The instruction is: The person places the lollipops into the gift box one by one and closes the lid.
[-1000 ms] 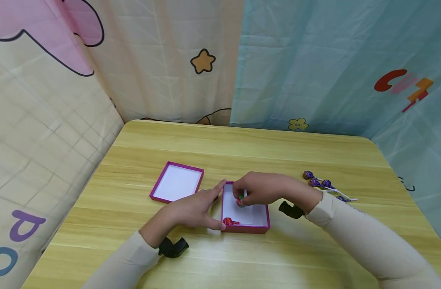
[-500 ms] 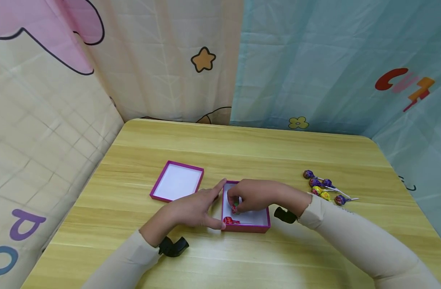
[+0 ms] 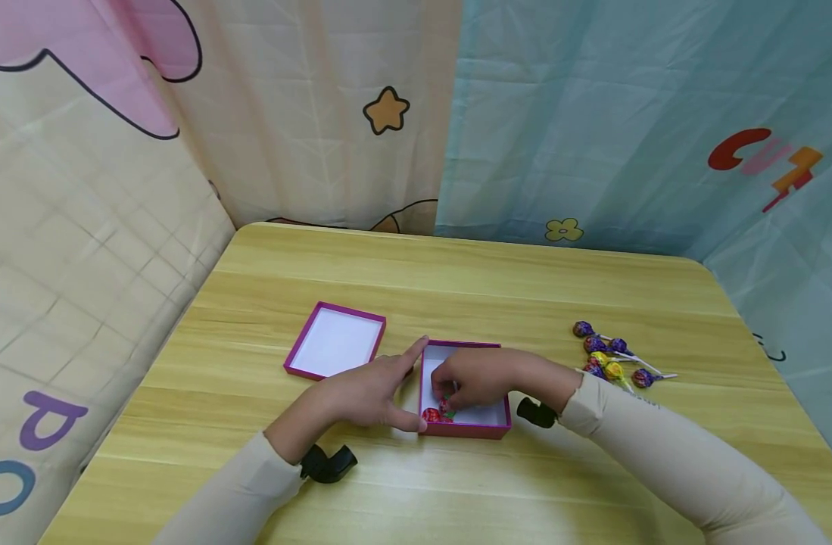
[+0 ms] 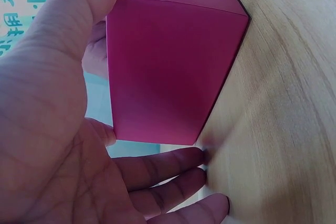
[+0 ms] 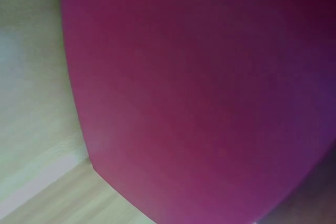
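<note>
One red lollipop (image 3: 431, 415) already lay in the magenta box (image 3: 466, 431); just beside it, inside, the right hand (image 3: 480, 377) pinched a red-and-green lollipop (image 3: 444, 407). The left hand (image 3: 364, 393), fingers outstretched, touched the box. Purple lollipops (image 3: 642, 378) and yellow lollipops (image 3: 613, 370) lay outside on the table (image 3: 416, 280), the lid (image 3: 337, 341) off.

On my head feed the light is bright and even, leaving a pale sheen on the yellow wood-grain tabletop (image 3: 402, 488) and a soft shadow near the cream fabric right sleeve (image 3: 668, 454). My left wrist feed looks dimmer, yet fairly sharp on the magenta cardboard box (image 4: 168, 72); my right wrist feed blurs it, edge bowed, upper corner dark.
</note>
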### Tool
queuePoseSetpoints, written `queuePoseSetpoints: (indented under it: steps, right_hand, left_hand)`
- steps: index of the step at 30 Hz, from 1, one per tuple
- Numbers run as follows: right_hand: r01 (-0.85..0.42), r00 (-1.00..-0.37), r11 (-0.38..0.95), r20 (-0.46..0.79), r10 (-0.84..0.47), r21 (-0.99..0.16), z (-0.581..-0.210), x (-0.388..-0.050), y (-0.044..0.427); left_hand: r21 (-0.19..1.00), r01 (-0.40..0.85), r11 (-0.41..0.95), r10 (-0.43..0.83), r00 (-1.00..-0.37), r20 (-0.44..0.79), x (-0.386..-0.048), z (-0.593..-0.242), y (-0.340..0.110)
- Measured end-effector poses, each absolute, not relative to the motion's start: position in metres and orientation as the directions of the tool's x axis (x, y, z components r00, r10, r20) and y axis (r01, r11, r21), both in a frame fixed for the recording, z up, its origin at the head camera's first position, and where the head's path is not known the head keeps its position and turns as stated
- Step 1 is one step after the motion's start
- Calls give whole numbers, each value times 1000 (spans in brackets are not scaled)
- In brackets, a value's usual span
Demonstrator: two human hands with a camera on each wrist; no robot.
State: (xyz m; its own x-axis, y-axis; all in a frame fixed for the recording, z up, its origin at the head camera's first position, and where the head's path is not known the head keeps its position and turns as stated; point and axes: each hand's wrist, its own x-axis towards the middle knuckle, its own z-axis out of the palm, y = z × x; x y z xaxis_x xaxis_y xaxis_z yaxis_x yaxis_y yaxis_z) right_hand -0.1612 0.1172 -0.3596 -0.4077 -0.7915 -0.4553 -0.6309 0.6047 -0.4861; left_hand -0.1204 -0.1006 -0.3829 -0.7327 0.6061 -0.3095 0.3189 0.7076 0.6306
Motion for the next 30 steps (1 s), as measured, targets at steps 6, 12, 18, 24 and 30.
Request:
queuePoseSetpoints:
  steps: [6, 12, 18, 24, 30]
  right_hand:
    - [-644, -396, 583, -436, -808, -496, -362, -161, 117]
    - [-646, -386, 578, -440, -811, -499, -363, -162, 116]
    - [-634, -377, 583, -454, -807, -509, -364, -163, 117]
    - [-624, -365, 587, -471, -803, -516, -365, -164, 118]
    - [-638, -356, 576, -467, -809, -511, -363, -164, 116]
  left_hand:
    - [631, 321, 706, 608, -731, -308, -120, -383, -101]
    - [633, 319, 705, 608, -731, -310, -120, -382, -101]
    - [636, 310, 706, 604, -732, -314, -121, -382, -100]
    - [636, 302, 710, 599, -734, -321, -121, -382, -100]
    - [632, 314, 708, 605, -731, -315, -121, -383, -100]
